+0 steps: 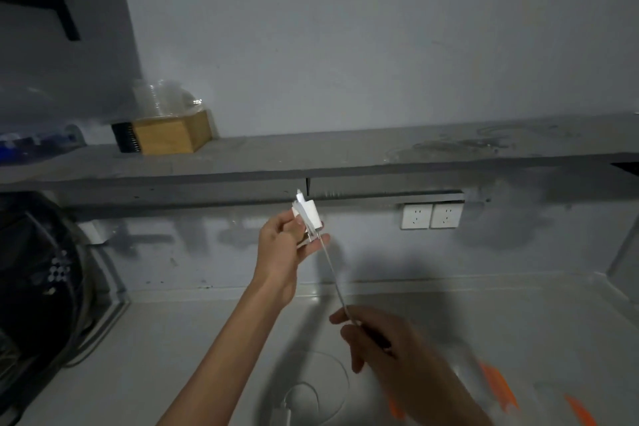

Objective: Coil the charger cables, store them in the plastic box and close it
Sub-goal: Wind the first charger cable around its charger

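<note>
- No text, label, brand, number or sign can be read anywhere here.
- The white charger plug (308, 214) shows no legible marking.

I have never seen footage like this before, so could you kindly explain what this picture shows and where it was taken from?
There is no machine here: a camera worn on a person's head looks forward and down at their two bare hands. The left hand holds up a white charger plug. Its cable runs taut down into the grip of the right hand, which looks blurred. More white cable lies looped on the grey counter. Above, a shelf carries a wooden box, and wall sockets sit beneath it.
</note>
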`<act>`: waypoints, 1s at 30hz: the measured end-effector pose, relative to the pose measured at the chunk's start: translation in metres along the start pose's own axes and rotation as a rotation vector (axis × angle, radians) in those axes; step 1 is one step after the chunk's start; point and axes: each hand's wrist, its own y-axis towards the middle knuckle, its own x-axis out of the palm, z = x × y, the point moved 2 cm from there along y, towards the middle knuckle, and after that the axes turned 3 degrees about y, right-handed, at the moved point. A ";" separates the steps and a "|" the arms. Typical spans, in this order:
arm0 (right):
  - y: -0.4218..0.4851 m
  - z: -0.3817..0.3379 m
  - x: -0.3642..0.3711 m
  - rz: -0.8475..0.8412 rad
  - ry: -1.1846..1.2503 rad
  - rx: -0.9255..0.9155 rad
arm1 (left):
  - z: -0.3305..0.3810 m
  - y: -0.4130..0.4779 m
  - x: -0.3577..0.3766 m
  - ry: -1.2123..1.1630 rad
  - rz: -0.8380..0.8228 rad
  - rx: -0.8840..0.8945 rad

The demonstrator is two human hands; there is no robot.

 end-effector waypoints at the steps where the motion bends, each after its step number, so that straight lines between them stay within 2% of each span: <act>1: -0.004 -0.007 -0.005 -0.048 -0.064 -0.011 | -0.009 0.002 -0.002 0.029 0.008 -0.036; 3: -0.008 -0.021 -0.018 -0.072 -0.206 -0.062 | -0.027 0.003 -0.003 0.152 0.025 -0.061; 7: 0.001 -0.042 -0.053 0.072 -0.537 -0.330 | -0.043 -0.027 0.003 0.405 -0.098 0.017; 13: 0.033 -0.076 -0.114 0.309 -0.587 -0.464 | -0.027 -0.082 0.009 0.509 -0.373 0.201; 15: 0.044 -0.075 -0.124 0.353 -0.524 -0.457 | -0.015 -0.098 0.012 0.396 -0.457 0.245; 19: 0.069 -0.036 -0.118 0.324 -0.134 -0.355 | 0.017 -0.118 0.013 0.227 -0.513 0.328; 22: 0.074 -0.001 -0.091 0.291 -0.012 -0.283 | 0.024 -0.117 0.013 0.253 -0.472 0.347; 26: 0.073 0.019 -0.063 0.291 0.069 -0.214 | 0.022 -0.107 0.014 0.178 -0.412 0.226; 30: 0.060 0.040 -0.022 0.242 0.100 -0.089 | 0.015 -0.075 0.011 0.056 -0.202 0.133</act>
